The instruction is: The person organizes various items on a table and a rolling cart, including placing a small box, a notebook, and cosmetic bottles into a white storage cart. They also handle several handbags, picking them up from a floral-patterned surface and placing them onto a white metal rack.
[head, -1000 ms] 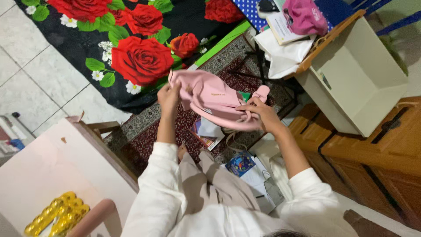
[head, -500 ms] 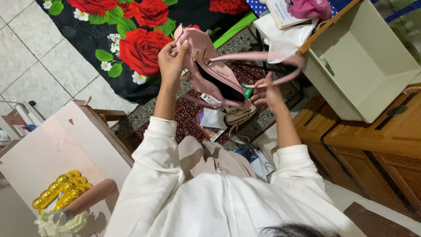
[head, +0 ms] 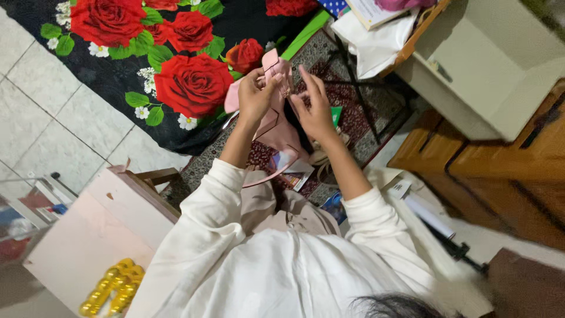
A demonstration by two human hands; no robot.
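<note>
Both of your hands are up on the pink handbag (head: 276, 126) at about twelve o'clock from your chest: your left hand (head: 256, 97) is closed around its top edge, and your right hand (head: 316, 109) lies against the dark open mouth, fingers spread and raised rather than clenched. Half a second ago the hands were apart, the left lifting the bag high and the right pulling the long strap out toward two o'clock; now they have come together at the opening, and the strap (head: 268, 176) hangs slack in a loop toward your lap (so the work has turned from the strap to the bag's mouth).

Out at ten o'clock lies the black blanket with red roses (head: 147, 65) on the tiled floor. Under the bag you have the patterned rug (head: 353, 118), with papers (head: 294, 171) just beneath it. At two o'clock stands the cream open box (head: 494, 76), beside the brown wooden cabinet (head: 506, 176).
</note>
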